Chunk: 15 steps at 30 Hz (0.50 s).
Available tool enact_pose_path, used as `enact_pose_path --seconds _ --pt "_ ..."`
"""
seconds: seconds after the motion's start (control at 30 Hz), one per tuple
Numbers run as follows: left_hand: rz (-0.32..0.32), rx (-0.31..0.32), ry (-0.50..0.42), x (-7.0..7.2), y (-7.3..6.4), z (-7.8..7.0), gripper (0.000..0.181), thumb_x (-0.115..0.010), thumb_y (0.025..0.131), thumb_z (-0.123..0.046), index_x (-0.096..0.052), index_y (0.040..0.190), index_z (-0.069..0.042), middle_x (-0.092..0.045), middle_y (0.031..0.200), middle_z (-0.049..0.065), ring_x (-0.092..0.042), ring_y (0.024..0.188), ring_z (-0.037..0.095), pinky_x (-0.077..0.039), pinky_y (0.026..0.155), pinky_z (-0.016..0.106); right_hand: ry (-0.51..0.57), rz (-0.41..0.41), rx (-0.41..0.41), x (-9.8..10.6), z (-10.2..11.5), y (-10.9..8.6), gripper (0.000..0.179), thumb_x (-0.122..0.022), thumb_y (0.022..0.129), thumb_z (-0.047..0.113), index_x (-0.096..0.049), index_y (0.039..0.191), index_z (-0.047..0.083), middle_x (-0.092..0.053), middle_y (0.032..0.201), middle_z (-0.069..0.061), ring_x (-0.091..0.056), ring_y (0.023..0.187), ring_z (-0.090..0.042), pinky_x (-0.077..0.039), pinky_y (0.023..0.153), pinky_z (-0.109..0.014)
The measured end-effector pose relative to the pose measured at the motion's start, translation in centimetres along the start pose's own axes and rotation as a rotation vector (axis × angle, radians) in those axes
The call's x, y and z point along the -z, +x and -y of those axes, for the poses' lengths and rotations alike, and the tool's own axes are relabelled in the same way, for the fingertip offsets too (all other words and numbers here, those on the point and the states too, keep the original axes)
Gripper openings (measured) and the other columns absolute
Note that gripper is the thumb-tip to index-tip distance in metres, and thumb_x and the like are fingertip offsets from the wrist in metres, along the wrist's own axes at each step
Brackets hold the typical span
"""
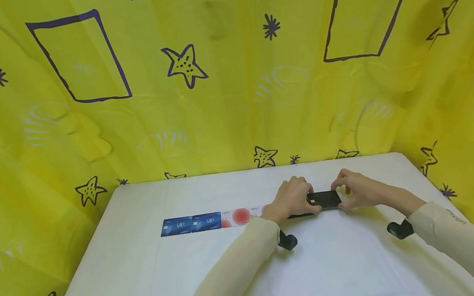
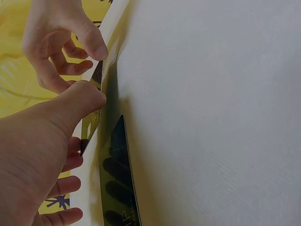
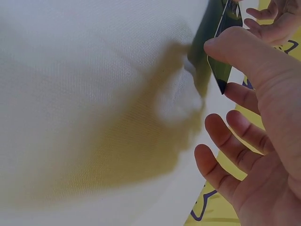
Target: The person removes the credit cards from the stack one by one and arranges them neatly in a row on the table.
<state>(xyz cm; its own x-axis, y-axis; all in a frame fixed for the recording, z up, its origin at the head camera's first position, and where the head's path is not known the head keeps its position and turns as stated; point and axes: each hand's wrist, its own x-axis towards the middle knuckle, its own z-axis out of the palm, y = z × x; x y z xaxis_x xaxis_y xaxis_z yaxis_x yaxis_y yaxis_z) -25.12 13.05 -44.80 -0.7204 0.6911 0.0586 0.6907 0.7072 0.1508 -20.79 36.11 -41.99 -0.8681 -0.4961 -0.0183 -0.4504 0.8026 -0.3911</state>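
A black card with a small chip is held just above the white table between my two hands. My left hand pinches its left end between thumb and fingers. At the opposite end, my right hand pinches the card's edge, its other fingers loosely spread in the right wrist view. Under my left hand lies another dark card, mostly hidden in the head view. It continues a row with two blue VIP cards and pale cards with red round prints, partly covered by my left hand.
The table has a white cloth, and its far edge meets a yellow curtain with star drawings. A dark strap piece hangs below my left wrist and another dark piece below my right.
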Motion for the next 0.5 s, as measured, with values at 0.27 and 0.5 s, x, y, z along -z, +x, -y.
enact_pose_path --seconds 0.27,0.5 --pt "-0.01 -0.01 -0.001 -0.17 -0.2 -0.24 0.042 -0.078 0.083 -0.056 -0.078 0.106 -0.022 -0.062 0.097 -0.009 -0.052 0.091 0.011 -0.045 0.079 0.029 0.012 0.012 -0.01 -0.14 -0.18 -0.09 0.042 -0.086 0.078 0.015 -0.072 0.115 0.001 -0.056 0.106 -0.013 -0.056 0.084 -0.022 -0.047 0.071 -0.029" --pt "-0.005 0.004 -0.003 -0.49 -0.26 -0.34 0.042 -0.077 0.084 -0.058 -0.078 0.105 -0.022 -0.061 0.096 -0.009 -0.05 0.09 0.011 -0.043 0.077 0.028 0.009 0.014 0.005 -0.21 -0.42 0.0 0.042 -0.086 0.078 0.015 -0.072 0.115 0.001 -0.057 0.106 -0.012 -0.056 0.085 -0.022 -0.048 0.072 -0.029"
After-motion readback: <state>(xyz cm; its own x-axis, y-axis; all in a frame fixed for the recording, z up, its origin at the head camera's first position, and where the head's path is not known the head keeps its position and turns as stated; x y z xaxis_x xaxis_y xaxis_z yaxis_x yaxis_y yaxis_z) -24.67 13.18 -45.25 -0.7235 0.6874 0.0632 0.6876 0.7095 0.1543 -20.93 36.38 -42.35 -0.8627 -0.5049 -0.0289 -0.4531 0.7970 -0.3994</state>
